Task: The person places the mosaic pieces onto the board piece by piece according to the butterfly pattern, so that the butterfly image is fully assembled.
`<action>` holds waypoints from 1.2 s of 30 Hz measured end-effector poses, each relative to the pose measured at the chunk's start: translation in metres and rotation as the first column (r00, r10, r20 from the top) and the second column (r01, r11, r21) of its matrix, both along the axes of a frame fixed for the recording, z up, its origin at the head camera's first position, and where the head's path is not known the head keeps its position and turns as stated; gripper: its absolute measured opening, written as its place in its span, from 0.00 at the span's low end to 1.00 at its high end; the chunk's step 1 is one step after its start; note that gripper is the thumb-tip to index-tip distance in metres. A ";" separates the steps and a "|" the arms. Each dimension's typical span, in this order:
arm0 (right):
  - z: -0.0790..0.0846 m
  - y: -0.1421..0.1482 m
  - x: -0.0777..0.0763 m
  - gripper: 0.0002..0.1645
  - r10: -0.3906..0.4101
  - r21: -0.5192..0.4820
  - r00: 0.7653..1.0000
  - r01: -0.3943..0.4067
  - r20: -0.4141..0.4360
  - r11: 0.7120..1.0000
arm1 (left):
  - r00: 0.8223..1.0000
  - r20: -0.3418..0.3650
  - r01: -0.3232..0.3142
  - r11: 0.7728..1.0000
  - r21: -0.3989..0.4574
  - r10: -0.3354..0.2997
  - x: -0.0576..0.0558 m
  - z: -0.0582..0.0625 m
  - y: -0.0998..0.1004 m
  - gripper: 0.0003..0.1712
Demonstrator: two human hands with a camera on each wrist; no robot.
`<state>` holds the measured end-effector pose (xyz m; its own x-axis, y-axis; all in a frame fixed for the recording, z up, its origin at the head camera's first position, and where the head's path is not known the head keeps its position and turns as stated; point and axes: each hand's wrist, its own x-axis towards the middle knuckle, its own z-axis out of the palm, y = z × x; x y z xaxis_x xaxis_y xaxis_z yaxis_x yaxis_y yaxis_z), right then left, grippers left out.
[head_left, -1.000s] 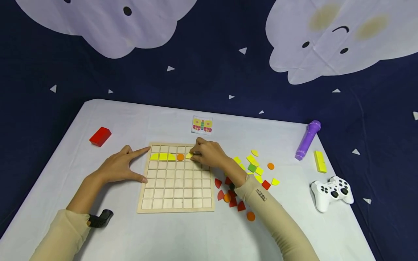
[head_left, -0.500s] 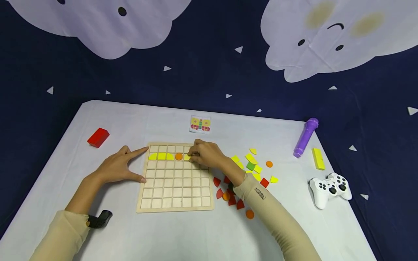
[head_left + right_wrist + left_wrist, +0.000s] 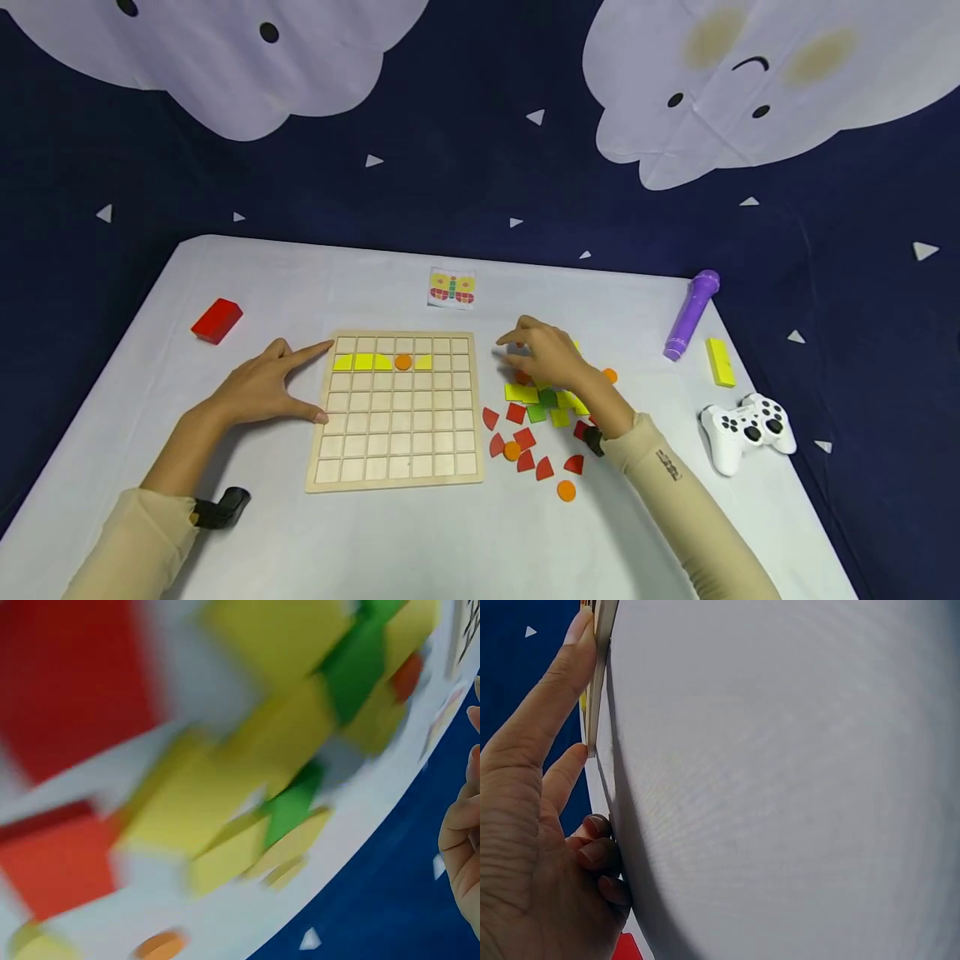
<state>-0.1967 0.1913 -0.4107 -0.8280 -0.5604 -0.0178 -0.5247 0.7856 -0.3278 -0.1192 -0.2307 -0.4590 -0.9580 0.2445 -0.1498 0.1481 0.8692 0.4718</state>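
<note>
A wooden grid board (image 3: 401,423) lies flat on the table. In its second row from the far side sit several yellow pieces (image 3: 363,362) and one orange disc (image 3: 403,362). My left hand (image 3: 258,385) rests at the board's left edge, index finger at the far corner and thumb lower down, other fingers bent in the left wrist view. To the right of the board, my right hand (image 3: 551,357) hovers over loose pieces with thumb and index finger apart and nothing between them. Below it lie yellow pieces (image 3: 517,392), green pieces (image 3: 536,413) and red pieces (image 3: 525,438).
Behind the board lies a butterfly picture card (image 3: 452,287). A red block (image 3: 217,322) is at the far left. Along the right side are a purple toy microphone (image 3: 692,315), a yellow block (image 3: 720,362) and a white game controller (image 3: 748,433). Orange discs (image 3: 566,491) lie nearer the front.
My right hand has let go of a yellow piece, now in the board's second row right of the orange disc, and moved right over the loose pieces. My left hand stays at the board's edge.
</note>
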 end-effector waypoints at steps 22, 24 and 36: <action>-0.015 0.057 0.005 0.17 -0.064 0.026 0.996 0.063 0.059 0.998 | 1.000 0.011 0.000 1.000 0.004 0.000 0.000 -0.004 -0.001 0.68; -0.015 0.054 0.004 0.15 -0.044 0.030 0.998 0.042 0.048 0.999 | 1.000 0.013 0.001 1.000 0.006 -0.001 0.001 -0.004 -0.001 0.68; -0.016 0.050 0.003 0.17 -0.025 0.082 1.000 0.026 -0.004 0.996 | 1.000 -0.007 0.011 1.000 0.006 -0.011 0.000 -0.003 -0.003 0.68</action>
